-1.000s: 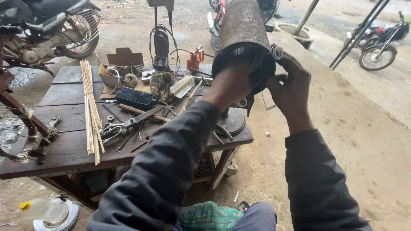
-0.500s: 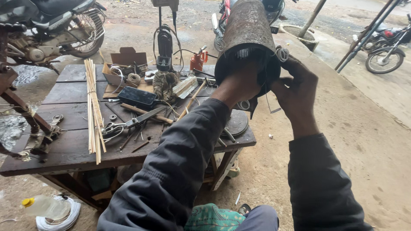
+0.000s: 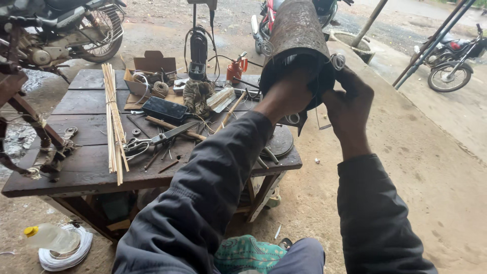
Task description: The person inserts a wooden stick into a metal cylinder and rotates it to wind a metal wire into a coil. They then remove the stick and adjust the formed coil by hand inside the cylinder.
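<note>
Rusty cylinder (image 3: 297, 30): a rust-brown metal tube held up in the air at about 1 o'clock of the view, above the right end of the counter; its dark open end faces the person.
Left hand (image 3: 286, 94): reaches into the tube's open mouth from 7 o'clock; the fingers are hidden inside the opening, so I cannot tell whether they are clenched or spread.
Right hand (image 3: 350, 101): sits at 4 o'clock of the tube's mouth, fingers (image 3: 341, 76) curled against the rim and pinching a small coil of thin wire (image 3: 336, 61) that lies at the rim's 3 o'clock edge.
Tube versus fingers: the rim lies between the two hands, the left inside it, the right wrapped on its outer edge and touching it.
Counter (image 3: 76, 170): dark wooden planks, at 9 o'clock of the hands, well below the tube.
Bundle of sticks (image 3: 114, 122): pale thin rods lying lengthwise on the counter's left part.
Shears (image 3: 160, 138): metal snips at the counter's middle, just right of the sticks.
Oil can (image 3: 236, 68): small and red, at the far edge of the counter, near 9 o'clock of the tube.
Wire coil on the ground (image 3: 66, 248): white loops with a plastic bottle (image 3: 48, 236) lying on them, at 7 o'clock below the counter.
Motorcycle (image 3: 56, 28): parked at 10 o'clock beyond the counter.
</note>
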A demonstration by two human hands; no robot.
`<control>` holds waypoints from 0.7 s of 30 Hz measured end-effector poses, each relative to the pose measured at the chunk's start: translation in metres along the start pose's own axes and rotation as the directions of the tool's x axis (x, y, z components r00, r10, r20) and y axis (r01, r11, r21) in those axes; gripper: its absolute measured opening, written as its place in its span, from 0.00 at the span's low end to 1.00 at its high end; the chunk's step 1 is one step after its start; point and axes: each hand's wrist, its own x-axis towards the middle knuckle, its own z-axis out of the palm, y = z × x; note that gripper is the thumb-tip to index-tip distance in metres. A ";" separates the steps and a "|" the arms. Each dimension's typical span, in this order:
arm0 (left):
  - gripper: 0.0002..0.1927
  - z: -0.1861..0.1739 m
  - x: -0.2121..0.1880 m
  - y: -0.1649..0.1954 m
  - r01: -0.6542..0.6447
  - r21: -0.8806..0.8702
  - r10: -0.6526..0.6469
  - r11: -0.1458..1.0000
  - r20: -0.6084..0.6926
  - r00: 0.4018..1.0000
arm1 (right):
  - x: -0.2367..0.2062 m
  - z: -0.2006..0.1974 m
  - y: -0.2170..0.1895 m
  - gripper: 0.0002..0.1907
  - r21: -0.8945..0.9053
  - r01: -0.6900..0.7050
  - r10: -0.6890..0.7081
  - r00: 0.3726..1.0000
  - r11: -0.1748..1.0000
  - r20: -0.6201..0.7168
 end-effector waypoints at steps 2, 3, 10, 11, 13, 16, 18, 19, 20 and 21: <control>0.17 -0.020 -0.026 0.024 -0.068 0.049 0.077 0.996 -0.193 0.978 | -0.002 0.000 -0.006 0.26 -0.074 0.025 -0.026 1.000 0.997 -0.008; 0.16 -0.033 -0.042 0.035 -0.103 0.084 0.123 0.991 -0.285 0.951 | -0.003 0.001 -0.008 0.27 -0.126 0.078 -0.079 0.997 0.989 -0.010; 0.15 -0.095 -0.135 0.071 0.104 0.023 -0.100 0.994 -0.121 0.988 | -0.007 0.009 -0.007 0.25 -0.174 0.120 -0.133 0.989 0.977 -0.062; 0.15 -0.096 -0.137 0.072 0.049 0.093 -0.038 0.994 -0.126 0.991 | -0.007 0.009 -0.007 0.26 -0.180 0.147 -0.160 0.985 0.973 -0.059; 0.15 -0.095 -0.134 0.072 -0.067 0.229 0.097 0.971 -0.123 0.988 | -0.009 0.010 -0.007 0.28 -0.199 0.206 -0.221 0.974 0.958 -0.056; 0.15 -0.089 -0.119 0.072 -0.151 0.325 0.175 0.934 -0.045 0.984 | -0.011 0.011 -0.010 0.26 -0.170 0.193 -0.209 0.974 0.966 -0.084; 0.19 -0.085 -0.107 0.072 -0.162 0.380 0.169 0.911 0.016 0.986 | -0.012 0.012 -0.011 0.23 -0.179 0.170 -0.189 0.977 0.969 -0.097; 0.20 -0.084 -0.101 0.071 -0.169 0.409 0.164 0.897 0.046 0.985 | -0.013 0.013 -0.011 0.22 -0.182 0.159 -0.180 0.978 0.970 -0.103; 0.20 -0.083 -0.096 0.071 -0.176 0.435 0.164 0.883 0.064 0.984 | -0.013 0.013 -0.010 0.23 -0.167 0.156 -0.174 0.979 0.974 -0.103; 0.19 -0.082 -0.092 0.070 -0.182 0.461 0.162 0.869 0.083 0.983 | -0.014 0.013 -0.009 0.24 -0.150 0.151 -0.167 0.981 0.977 -0.102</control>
